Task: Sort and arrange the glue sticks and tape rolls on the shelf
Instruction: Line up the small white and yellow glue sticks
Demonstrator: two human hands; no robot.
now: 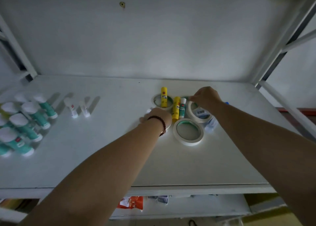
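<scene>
Several teal glue sticks (pixel 32 118) stand grouped at the shelf's left, with two small white sticks (pixel 73 108) beside them. Right of centre, a yellow glue stick (pixel 163 97) stands inside a tape roll (pixel 154 100). A second yellow stick (pixel 176 109) and a teal stick (pixel 182 108) lie side by side. A white tape roll (pixel 176 133) lies flat nearest me. My right hand (pixel 207 97) pinches the far rim of a barcode-labelled tape roll (pixel 190 109). My left hand (pixel 158 116), palm down, covers a white-capped item (pixel 148 110); its fingers are hidden.
The white shelf board (pixel 102 157) has a front edge near me and metal uprights (pixel 280 42) at both back corners. A blue-and-white packet (pixel 211 124) lies under the right tape roll. On the lower shelf lies an orange packet (pixel 131 202).
</scene>
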